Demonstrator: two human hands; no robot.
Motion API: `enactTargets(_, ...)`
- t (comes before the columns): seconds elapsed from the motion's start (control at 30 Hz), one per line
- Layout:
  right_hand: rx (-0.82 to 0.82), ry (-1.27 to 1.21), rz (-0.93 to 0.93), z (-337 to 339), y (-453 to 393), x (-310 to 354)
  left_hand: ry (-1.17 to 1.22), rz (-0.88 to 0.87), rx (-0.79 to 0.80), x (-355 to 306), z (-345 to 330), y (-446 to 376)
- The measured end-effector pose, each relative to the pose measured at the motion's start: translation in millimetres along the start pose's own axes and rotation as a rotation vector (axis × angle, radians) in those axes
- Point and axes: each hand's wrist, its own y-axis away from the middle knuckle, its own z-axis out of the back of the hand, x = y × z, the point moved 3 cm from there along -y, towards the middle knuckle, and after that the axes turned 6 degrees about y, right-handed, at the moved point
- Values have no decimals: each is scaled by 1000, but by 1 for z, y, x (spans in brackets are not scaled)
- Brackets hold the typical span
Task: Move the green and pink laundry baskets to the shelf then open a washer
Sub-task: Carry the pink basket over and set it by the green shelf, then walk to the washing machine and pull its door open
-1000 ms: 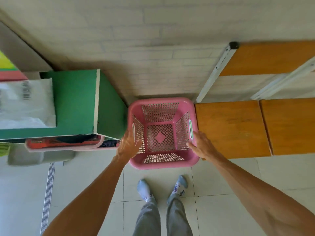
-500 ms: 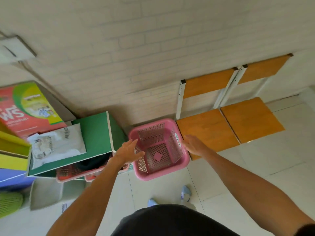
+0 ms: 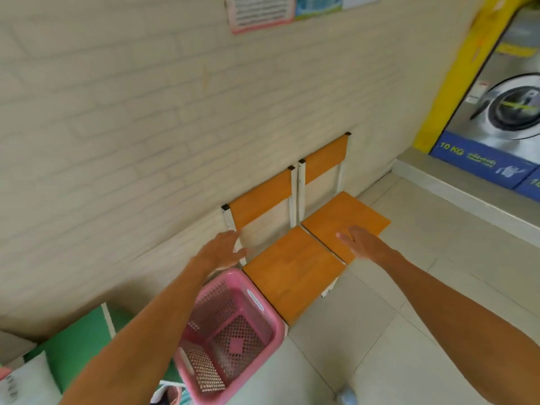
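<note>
The pink laundry basket [image 3: 233, 340] stands empty on the tiled floor, between a green cabinet [image 3: 79, 346] and the left of two orange chairs. My left hand [image 3: 219, 252] hovers above the basket's far rim, fingers apart and holding nothing. My right hand [image 3: 356, 241] is raised over the right chair seat, open and empty. A front-loading washer [image 3: 511, 109] with a round door stands at the far right, its door shut. No green basket is in view.
Two orange chairs [image 3: 292, 273] with white frames stand side by side against the pale brick wall. A raised grey step [image 3: 455, 185] runs below the washers. A white parcel [image 3: 23, 378] lies on the green cabinet. Posters hang high on the wall.
Both hands have let go of the pink basket and lifted away from it. My view has swung up and to the right, bringing the washer into sight.
</note>
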Motion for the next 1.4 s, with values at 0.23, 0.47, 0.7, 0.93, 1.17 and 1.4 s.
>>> enactTargets(0.23, -137, 33, -209, 103, 7, -185, -177, -270, -52, -176, 34, -99)
enactTargets(0.47, -149, -44, -337, 161, 14, -347, -280, -441, -19, -374, 20, -196)
enactTargets(0.7, -159, -9, -460, 199, 15, -472, -380, -631, -6, -528, 7, -272)
enactTargets(0.93, -99, 49, -516, 227, -34, -576, -401, -736, 32, -677, -18, -370)
enactTargets(1.17, -111, -63, -587, 276, -103, -684, -486, -817, 100, -804, -25, -493)
enactTargets(1.4, -130, -149, -696, 318, -145, -798, -559, -906, 114, -942, -39, -593)
